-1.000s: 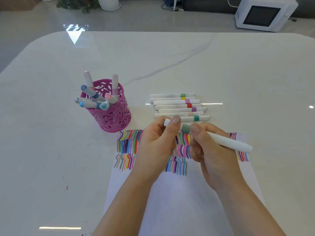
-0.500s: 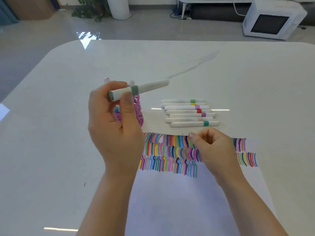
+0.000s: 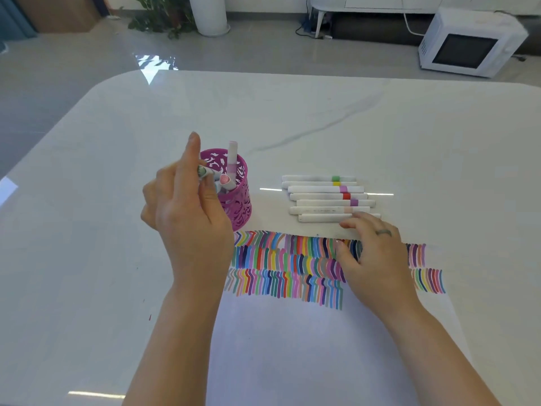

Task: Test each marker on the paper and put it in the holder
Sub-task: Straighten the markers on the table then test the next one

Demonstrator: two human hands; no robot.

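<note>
We pinch the marker (image 3: 205, 172) in our left hand (image 3: 187, 224), the grip tight round it, right over the pink holder (image 3: 240, 206). Inside stand other markers (image 3: 232, 162). Our right hand (image 3: 377, 259) has a loose, wide grip; its fingertips (image 3: 347, 224) touch the nearest in the row (image 3: 319, 189). The striped paper (image 3: 292, 347) lies under our hands on the tabletop (image 3: 322, 118).

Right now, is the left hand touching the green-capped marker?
Touching. The head view shows the left hand pinching the green-capped marker between its fingers.
</note>
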